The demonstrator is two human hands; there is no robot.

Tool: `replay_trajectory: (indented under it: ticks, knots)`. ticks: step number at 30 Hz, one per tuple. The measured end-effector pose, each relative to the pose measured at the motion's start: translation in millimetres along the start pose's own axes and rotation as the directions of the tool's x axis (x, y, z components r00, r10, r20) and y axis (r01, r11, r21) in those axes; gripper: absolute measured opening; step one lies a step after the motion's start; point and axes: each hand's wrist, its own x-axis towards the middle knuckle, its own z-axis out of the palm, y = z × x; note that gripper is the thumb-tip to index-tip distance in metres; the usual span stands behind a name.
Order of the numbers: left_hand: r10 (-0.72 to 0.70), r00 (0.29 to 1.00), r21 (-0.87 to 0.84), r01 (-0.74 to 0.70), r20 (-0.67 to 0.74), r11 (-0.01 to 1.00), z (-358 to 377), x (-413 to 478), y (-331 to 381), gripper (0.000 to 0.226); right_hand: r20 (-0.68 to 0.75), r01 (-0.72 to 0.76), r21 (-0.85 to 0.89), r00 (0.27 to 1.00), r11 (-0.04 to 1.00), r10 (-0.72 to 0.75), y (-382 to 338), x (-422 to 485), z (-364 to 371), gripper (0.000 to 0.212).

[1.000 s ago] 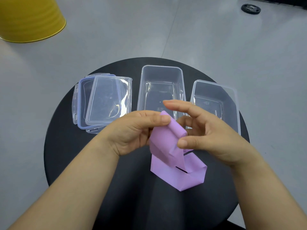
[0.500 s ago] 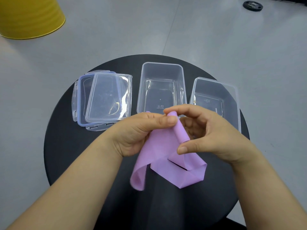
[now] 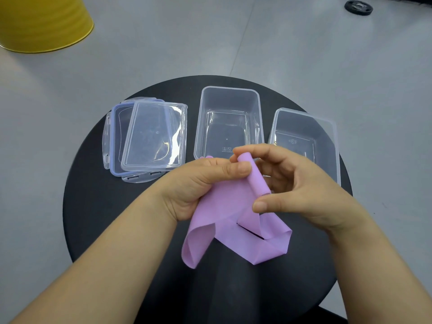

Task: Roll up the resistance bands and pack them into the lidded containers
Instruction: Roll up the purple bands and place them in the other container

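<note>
A purple resistance band (image 3: 224,220) is partly rolled into a thin tube at its upper end; the loose rest hangs in folds onto the round black table (image 3: 98,206). My left hand (image 3: 201,183) pinches the roll between thumb and fingers. My right hand (image 3: 294,183) holds the same roll from the right, thumb at its lower end, fingers curled over the top. Behind the hands stand two clear open containers, one in the middle (image 3: 230,108) and one on the right (image 3: 311,127). Two clear lids (image 3: 152,134) lie stacked at the left.
A yellow round bin (image 3: 42,22) stands on the grey floor at the far left. A small black disc (image 3: 358,7) lies on the floor at the far right. A small purple object (image 3: 208,157) peeks out behind my left hand.
The band's upper end has been wound tighter into a thin roll. A loose fold has dropped down to the left of the hands. The view has shifted slightly.
</note>
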Motion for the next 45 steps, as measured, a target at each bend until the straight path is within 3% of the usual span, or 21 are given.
replay_trajectory:
  ticks: [3, 13, 18, 24, 28, 33, 36, 40, 45]
  knots:
    - [-0.007, 1.0, -0.013, 0.007, 0.014, 1.0, 0, -3, 2, 0.031, 0.052, -0.011, 0.008, 0.999, 1.0, 0.011, 0, -2, -1, 0.069]
    - [-0.03, 0.999, 0.033, 0.031, -0.025, 0.999, -1, -2, 3, 0.04, -0.026, -0.003, -0.016, 1.0, 1.0, 0.002, 0, -1, -1, 0.053]
    - [-0.008, 0.993, 0.168, 0.028, -0.12, 0.985, 6, -5, 7, 0.019, -0.08, 0.048, 0.002, 0.996, 0.999, -0.048, 2, -2, -4, 0.05]
    - [-0.001, 0.995, 0.239, 0.026, -0.104, 0.971, 3, -6, 9, 0.009, -0.031, 0.066, 0.066, 0.997, 0.996, -0.064, 1, -3, -4, 0.051]
    - [0.009, 0.999, 0.217, 0.0, -0.04, 0.976, 3, -8, 7, 0.012, 0.0, 0.057, 0.023, 0.998, 0.998, -0.057, 2, -3, -6, 0.051]
    - [-0.002, 0.999, 0.189, -0.004, 0.032, 0.982, 2, -9, 6, 0.034, 0.008, 0.048, -0.046, 0.999, 0.998, -0.047, 0, -3, -7, 0.053]
    - [-0.011, 1.0, 0.168, 0.013, -0.012, 0.986, 3, -7, 5, 0.04, 0.015, 0.037, -0.101, 0.999, 0.994, -0.036, 1, -3, -8, 0.053]
    - [-0.014, 0.992, 0.235, 0.042, -0.123, 0.971, 14, -7, 7, 0.015, 0.041, 0.018, -0.143, 0.999, 0.99, -0.013, 2, -2, -7, 0.053]
    - [-0.023, 0.986, 0.243, 0.062, -0.163, 0.968, 8, -8, 9, 0.017, 0.041, -0.035, -0.176, 0.998, 0.984, 0.043, 3, -2, -6, 0.061]
